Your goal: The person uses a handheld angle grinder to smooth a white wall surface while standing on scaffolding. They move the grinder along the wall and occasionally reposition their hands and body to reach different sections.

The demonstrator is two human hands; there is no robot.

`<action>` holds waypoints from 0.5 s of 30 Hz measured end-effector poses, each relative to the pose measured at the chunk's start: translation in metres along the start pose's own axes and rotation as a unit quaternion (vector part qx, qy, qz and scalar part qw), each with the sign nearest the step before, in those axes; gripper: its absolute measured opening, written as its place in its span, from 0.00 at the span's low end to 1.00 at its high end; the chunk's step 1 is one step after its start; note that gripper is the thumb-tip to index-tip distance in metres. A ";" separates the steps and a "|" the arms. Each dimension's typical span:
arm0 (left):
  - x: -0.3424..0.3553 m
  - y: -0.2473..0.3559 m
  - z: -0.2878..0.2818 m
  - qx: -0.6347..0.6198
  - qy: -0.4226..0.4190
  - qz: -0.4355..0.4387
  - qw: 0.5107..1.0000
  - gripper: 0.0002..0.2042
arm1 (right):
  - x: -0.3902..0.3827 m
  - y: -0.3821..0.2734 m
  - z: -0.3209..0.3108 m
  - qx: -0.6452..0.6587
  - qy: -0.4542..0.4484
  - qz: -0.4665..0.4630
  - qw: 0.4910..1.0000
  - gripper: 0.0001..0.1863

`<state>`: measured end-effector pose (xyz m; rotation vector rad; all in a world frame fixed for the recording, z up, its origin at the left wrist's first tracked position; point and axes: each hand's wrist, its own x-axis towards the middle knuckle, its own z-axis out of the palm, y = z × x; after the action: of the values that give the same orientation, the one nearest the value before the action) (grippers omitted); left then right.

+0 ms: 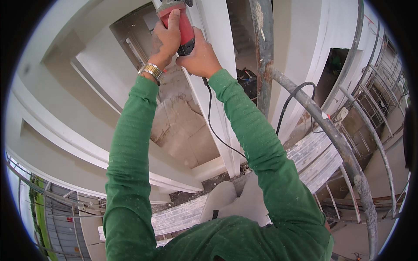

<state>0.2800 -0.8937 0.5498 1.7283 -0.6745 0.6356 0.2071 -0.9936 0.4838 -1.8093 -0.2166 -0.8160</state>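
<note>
Overhead, a red angle grinder (184, 27) with a black rear end is raised against a white wall edge (213, 37). My left hand (166, 41) wraps round its body near the head, the thumb lying along the red casing. My right hand (201, 57) grips the black rear end. The grinder's head is cut off by the top of the picture, so its disc cannot be made out. A black power cord (210, 114) hangs from its rear and runs down past my right forearm.
I am on a white-splashed scaffold plank (315, 156). A rusty upright pipe (263, 56) and a curved pipe rail (322, 117) stand close on my right, a black cable (287, 100) looped over the rail. An opening to the left shows a dusty floor (183, 130). More scaffolding (383, 95) is at far right.
</note>
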 end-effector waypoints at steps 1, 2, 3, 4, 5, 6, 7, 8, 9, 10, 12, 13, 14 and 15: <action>0.000 0.004 0.000 0.007 -0.003 -0.003 1.000 0.38 | 0.001 0.001 -0.001 0.000 0.001 -0.001 1.000 0.50; -0.001 0.008 0.000 0.015 -0.007 -0.005 1.000 0.38 | 0.002 0.002 -0.002 -0.003 0.002 0.000 1.000 0.50; -0.002 0.010 -0.002 0.024 -0.008 -0.007 1.000 0.38 | 0.003 0.002 -0.002 -0.004 0.001 -0.002 1.000 0.50; -0.001 0.007 -0.003 0.019 -0.007 -0.005 1.000 0.38 | 0.003 0.001 -0.001 -0.006 0.000 -0.003 1.000 0.50; 0.002 0.003 -0.002 0.013 -0.007 -0.002 1.000 0.38 | 0.002 0.001 0.000 -0.009 0.003 -0.004 1.000 0.50; 0.002 0.001 -0.001 0.007 -0.007 0.000 1.000 0.38 | 0.001 0.002 0.000 -0.013 0.006 -0.006 1.000 0.50; 0.000 -0.002 -0.001 0.004 -0.005 -0.002 1.000 0.37 | -0.001 0.003 0.000 -0.017 0.010 -0.007 1.000 0.50; -0.002 -0.005 -0.001 0.002 -0.003 -0.005 1.000 0.36 | -0.003 0.004 0.001 -0.015 0.008 -0.009 1.000 0.50; -0.004 -0.006 0.000 -0.002 -0.002 -0.007 1.000 0.35 | -0.006 0.005 0.000 -0.013 0.007 -0.010 1.000 0.51; -0.007 -0.007 0.001 0.001 -0.005 -0.004 1.000 0.36 | -0.008 0.006 0.000 -0.010 0.006 -0.011 1.000 0.51; -0.014 -0.007 0.003 0.006 -0.011 0.001 1.000 0.38 | -0.014 0.008 -0.004 -0.010 -0.001 -0.004 1.000 0.51; -0.020 -0.005 0.005 -0.003 -0.012 -0.001 1.000 0.38 | -0.017 0.009 -0.006 -0.010 -0.005 0.000 1.000 0.52; -0.026 -0.004 0.007 -0.012 -0.014 -0.004 1.000 0.37 | -0.020 0.011 -0.006 -0.005 -0.002 0.002 1.000 0.51; -0.030 -0.002 0.006 -0.020 -0.013 -0.006 1.000 0.37 | -0.024 0.013 -0.003 0.001 0.000 0.003 1.000 0.51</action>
<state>0.2609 -0.8959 0.5259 1.7057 -0.6912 0.5888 0.1946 -0.9962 0.4596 -1.8084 -0.2114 -0.8104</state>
